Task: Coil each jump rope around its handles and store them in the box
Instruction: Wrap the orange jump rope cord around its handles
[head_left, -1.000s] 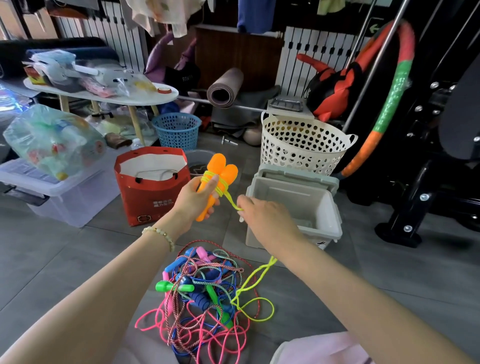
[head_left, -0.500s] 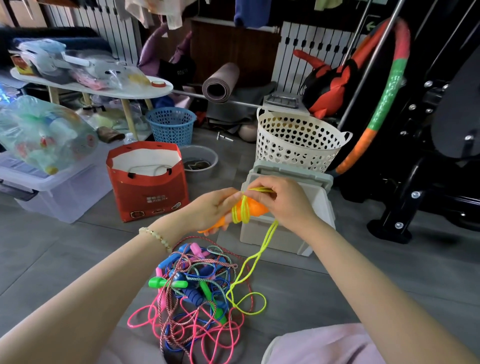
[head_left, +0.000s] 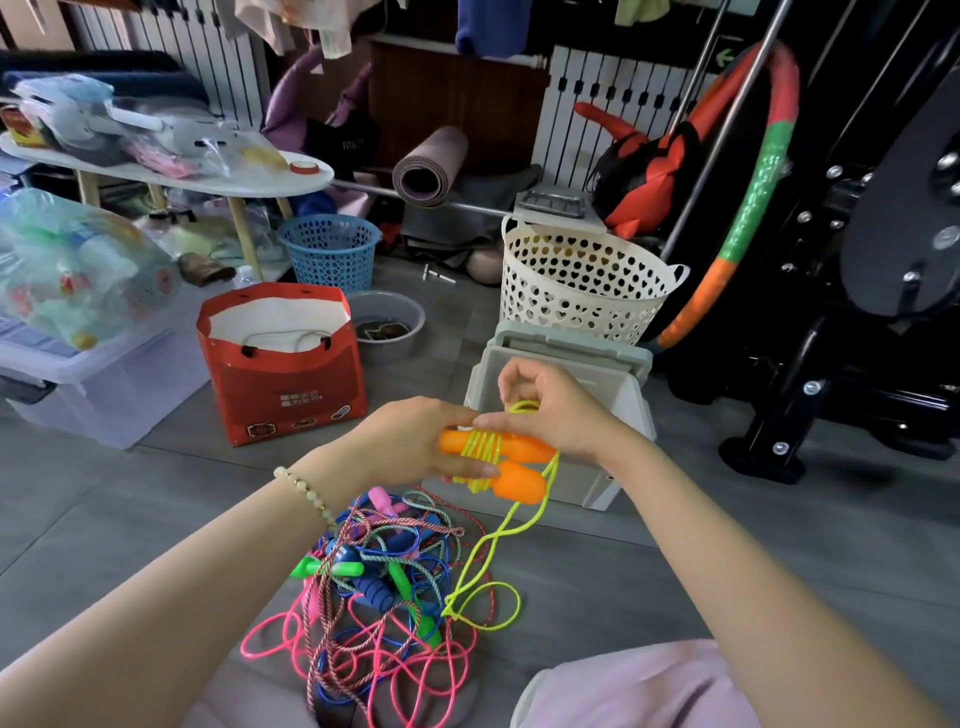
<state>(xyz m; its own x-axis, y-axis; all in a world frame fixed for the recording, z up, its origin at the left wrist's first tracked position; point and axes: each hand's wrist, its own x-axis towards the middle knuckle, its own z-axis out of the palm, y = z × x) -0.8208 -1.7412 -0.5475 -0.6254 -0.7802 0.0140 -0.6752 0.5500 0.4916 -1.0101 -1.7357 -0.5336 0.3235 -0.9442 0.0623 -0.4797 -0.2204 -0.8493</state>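
My left hand (head_left: 410, 447) grips the two orange handles (head_left: 519, 480) of a jump rope, held sideways in front of the grey box (head_left: 623, 400). Several turns of the yellow-green rope (head_left: 483, 444) are wound round them. My right hand (head_left: 556, 410) pinches a loop of that rope just above the handles. The loose tail of the rope (head_left: 483, 582) hangs down to the floor. A tangled pile of pink, blue, green and striped jump ropes (head_left: 374, 597) lies on the floor below my hands.
A red paper bag (head_left: 280, 379) stands left of the box, a white perforated basket (head_left: 582, 280) behind it. A grey bowl (head_left: 387, 322), blue basket (head_left: 330, 249), clear storage bin (head_left: 98, 379) and black gym machine (head_left: 831, 332) surround the spot.
The handles went from upright to lying sideways and came lower, in front of the box. My right hand carried the rope round them, adding turns; the loose tail is shorter.
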